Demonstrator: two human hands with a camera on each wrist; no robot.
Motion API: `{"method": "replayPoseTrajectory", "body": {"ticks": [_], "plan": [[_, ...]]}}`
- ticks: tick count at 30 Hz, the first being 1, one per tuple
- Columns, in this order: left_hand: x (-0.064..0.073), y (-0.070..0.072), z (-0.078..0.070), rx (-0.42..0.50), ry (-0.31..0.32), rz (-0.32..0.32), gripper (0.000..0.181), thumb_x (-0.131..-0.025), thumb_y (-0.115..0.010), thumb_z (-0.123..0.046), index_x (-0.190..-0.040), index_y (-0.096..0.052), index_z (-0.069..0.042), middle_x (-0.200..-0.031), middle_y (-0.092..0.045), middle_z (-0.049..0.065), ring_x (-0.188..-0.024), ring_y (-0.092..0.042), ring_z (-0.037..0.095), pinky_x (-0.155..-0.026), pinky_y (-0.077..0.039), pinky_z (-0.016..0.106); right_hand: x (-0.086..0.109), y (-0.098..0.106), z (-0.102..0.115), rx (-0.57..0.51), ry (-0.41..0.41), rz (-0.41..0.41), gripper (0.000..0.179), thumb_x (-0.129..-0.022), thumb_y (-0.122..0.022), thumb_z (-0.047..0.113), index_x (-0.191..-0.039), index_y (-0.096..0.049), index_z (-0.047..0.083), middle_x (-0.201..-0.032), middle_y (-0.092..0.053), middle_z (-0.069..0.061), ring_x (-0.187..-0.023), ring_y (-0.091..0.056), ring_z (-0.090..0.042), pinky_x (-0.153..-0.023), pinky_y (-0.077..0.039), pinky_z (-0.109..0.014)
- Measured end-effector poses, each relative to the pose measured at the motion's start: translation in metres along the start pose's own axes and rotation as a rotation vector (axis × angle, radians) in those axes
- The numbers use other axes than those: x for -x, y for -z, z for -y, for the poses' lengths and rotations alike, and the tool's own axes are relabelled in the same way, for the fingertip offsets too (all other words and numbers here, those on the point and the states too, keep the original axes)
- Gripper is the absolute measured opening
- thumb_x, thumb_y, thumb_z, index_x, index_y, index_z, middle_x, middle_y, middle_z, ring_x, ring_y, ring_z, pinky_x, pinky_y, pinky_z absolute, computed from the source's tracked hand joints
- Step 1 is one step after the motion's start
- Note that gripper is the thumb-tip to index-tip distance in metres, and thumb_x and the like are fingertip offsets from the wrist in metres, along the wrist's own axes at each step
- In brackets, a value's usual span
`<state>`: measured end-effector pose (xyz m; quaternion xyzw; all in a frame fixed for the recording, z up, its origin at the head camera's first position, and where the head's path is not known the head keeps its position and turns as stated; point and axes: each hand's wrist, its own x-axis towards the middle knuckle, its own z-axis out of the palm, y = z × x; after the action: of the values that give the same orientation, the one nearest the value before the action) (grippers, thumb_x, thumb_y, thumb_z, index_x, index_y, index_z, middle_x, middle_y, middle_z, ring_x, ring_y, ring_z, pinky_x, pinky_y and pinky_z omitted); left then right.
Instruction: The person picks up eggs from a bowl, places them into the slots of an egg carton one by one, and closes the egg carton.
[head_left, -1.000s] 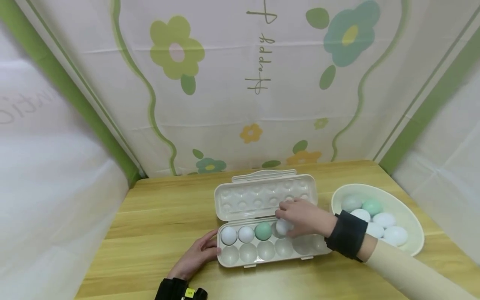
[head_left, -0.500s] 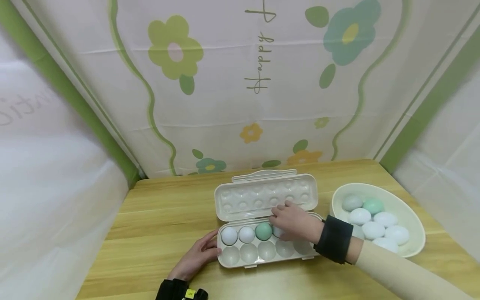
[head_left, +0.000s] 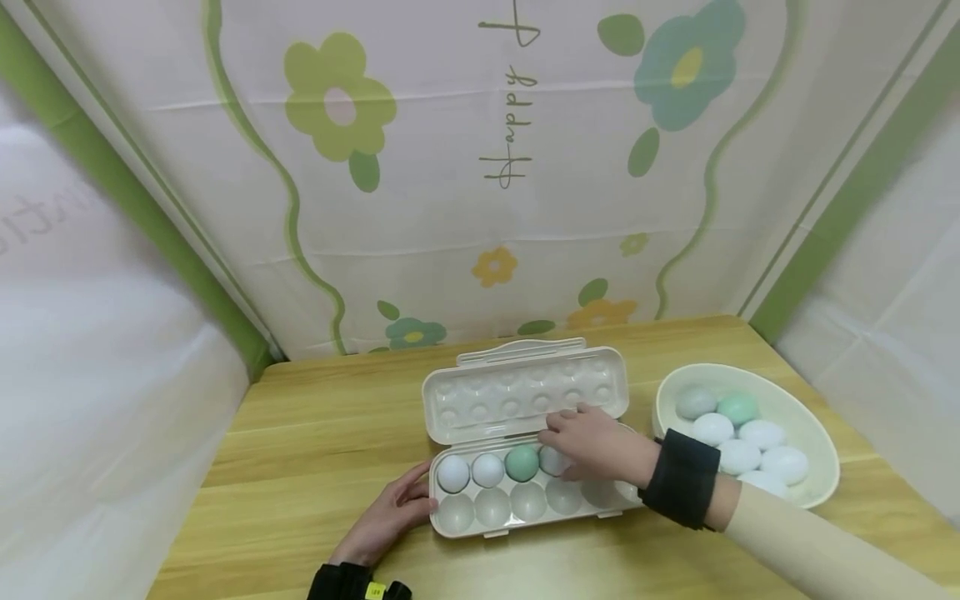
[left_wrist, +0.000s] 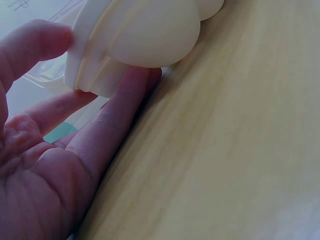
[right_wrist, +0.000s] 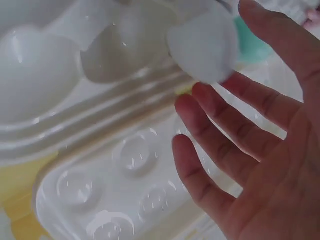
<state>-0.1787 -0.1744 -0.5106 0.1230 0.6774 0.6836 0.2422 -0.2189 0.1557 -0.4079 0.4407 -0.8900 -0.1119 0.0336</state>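
A white plastic egg carton (head_left: 501,532) lies with its lid (head_left: 525,392) tipped back. Its far row holds two white eggs (head_left: 453,473), then a green egg (head_left: 522,462) and another white egg (head_left: 553,460). My right hand (head_left: 600,443) is over that last egg; in the right wrist view its fingers (right_wrist: 200,125) are loosely spread, the index fingertip at the edge of the white egg (right_wrist: 205,45). My left hand (head_left: 390,512) holds the carton's left end, thumb on the rim and fingers low against the cups (left_wrist: 155,35).
An off-white bowl (head_left: 821,467) at the right holds several white eggs (head_left: 783,465), a greyish one (head_left: 696,402) and a green one (head_left: 738,408). Wooden tabletop (head_left: 315,433) surrounds the carton. A flower-printed cloth (head_left: 420,208) hangs behind the table.
My right hand has shifted slightly left and lower over the white egg, which now sits in the cup beside the green one. My left hand stays on the carton's end.
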Motion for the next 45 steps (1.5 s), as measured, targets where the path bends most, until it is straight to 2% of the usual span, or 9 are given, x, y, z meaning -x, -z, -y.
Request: {"method": "replayPoseTrajectory", "body": {"ticks": [5, 10, 20, 27, 32, 35, 38, 41, 45], "plan": [[0.001, 0.0, 0.0, 0.003, 0.002, 0.002, 0.064, -0.09, -0.056, -0.012, -0.145, -0.022, -0.007, -0.128, -0.05, 0.028, -0.107, -0.055, 0.022, -0.087, -0.047, 0.028, 0.015, 0.013, -0.009, -0.114, -0.028, -0.008, 0.043, -0.072, -0.074, 0.037, -0.106, -0.061, 0.013, -0.093, -0.062, -0.001, -0.086, -0.054, -0.017, -0.067, -0.044, -0.032], [0.001, 0.0, -0.002, -0.005, 0.007, -0.002, 0.066, -0.09, -0.057, -0.014, -0.145, -0.022, -0.007, -0.129, -0.05, 0.028, -0.107, -0.055, 0.022, -0.087, -0.047, 0.029, 0.038, 0.023, -0.026, -0.12, -0.031, -0.068, 0.041, -0.071, -0.076, 0.03, -0.103, -0.06, 0.011, -0.089, -0.058, -0.002, -0.081, -0.054, -0.02, -0.065, -0.047, -0.035], [0.001, 0.004, -0.003, 0.001, -0.005, 0.01, 0.066, -0.09, -0.056, -0.011, -0.145, -0.021, -0.006, -0.129, -0.048, 0.03, -0.106, -0.056, 0.022, -0.087, -0.048, 0.029, 0.081, 0.035, -0.064, -0.159, -0.14, -0.061, 0.037, -0.067, -0.078, 0.021, -0.098, -0.061, 0.01, -0.088, -0.061, -0.004, -0.074, -0.058, -0.021, -0.063, -0.05, -0.039], [0.0, 0.004, -0.003, -0.007, -0.022, 0.011, 0.065, -0.09, -0.056, -0.011, -0.145, -0.021, -0.004, -0.128, -0.049, 0.031, -0.106, -0.056, 0.022, -0.086, -0.047, 0.027, 0.102, 0.019, -0.097, -0.26, -0.253, 0.032, 0.03, -0.069, -0.076, 0.011, -0.096, -0.063, 0.008, -0.091, -0.063, -0.009, -0.078, -0.059, -0.024, -0.065, -0.051, -0.038], [0.0, 0.002, -0.002, -0.01, -0.007, 0.0, 0.066, -0.09, -0.057, -0.013, -0.145, -0.022, -0.005, -0.127, -0.051, 0.028, -0.106, -0.055, 0.021, -0.086, -0.047, 0.028, 0.112, 0.003, -0.112, -0.366, -0.273, 0.119, 0.028, -0.067, -0.073, 0.001, -0.093, -0.064, 0.005, -0.089, -0.064, -0.011, -0.081, -0.059, -0.027, -0.068, -0.05, -0.042], [0.0, 0.0, -0.002, -0.006, -0.012, 0.004, 0.065, -0.09, -0.057, -0.012, -0.145, -0.022, -0.004, -0.128, -0.05, 0.029, -0.106, -0.055, 0.02, -0.086, -0.047, 0.028, 0.117, -0.005, -0.117, -0.428, -0.271, 0.162, 0.025, -0.063, -0.07, -0.006, -0.083, -0.063, 0.009, -0.08, -0.061, -0.003, -0.073, -0.054, -0.02, -0.064, -0.047, -0.038], [0.0, -0.001, -0.002, -0.002, -0.018, 0.009, 0.065, -0.09, -0.056, -0.011, -0.144, -0.021, -0.003, -0.128, -0.049, 0.03, -0.106, -0.055, 0.02, -0.087, -0.046, 0.028, 0.119, -0.012, -0.119, -0.477, -0.274, 0.18, 0.028, -0.059, -0.066, -0.011, -0.072, -0.056, 0.011, -0.069, -0.048, 0.003, -0.063, -0.042, -0.013, -0.056, -0.037, -0.029], [0.0, -0.001, -0.002, 0.0, -0.021, 0.008, 0.065, -0.09, -0.056, -0.011, -0.144, -0.021, -0.003, -0.128, -0.049, 0.031, -0.105, -0.056, 0.02, -0.086, -0.046, 0.028, 0.119, -0.017, -0.116, -0.455, -0.313, 0.189, 0.031, -0.056, -0.063, -0.014, -0.069, -0.053, 0.013, -0.068, -0.04, 0.003, -0.061, -0.035, -0.013, -0.054, -0.031, -0.027], [-0.001, 0.0, -0.001, 0.006, -0.025, 0.01, 0.065, -0.091, -0.055, -0.011, -0.145, -0.021, -0.003, -0.129, -0.049, 0.031, -0.105, -0.056, 0.02, -0.086, -0.047, 0.027, 0.118, -0.025, -0.109, -0.315, -0.361, 0.164, 0.031, -0.058, -0.064, -0.012, -0.072, -0.056, 0.014, -0.077, -0.051, -0.005, -0.064, -0.042, -0.018, -0.054, -0.039, -0.032]]}}
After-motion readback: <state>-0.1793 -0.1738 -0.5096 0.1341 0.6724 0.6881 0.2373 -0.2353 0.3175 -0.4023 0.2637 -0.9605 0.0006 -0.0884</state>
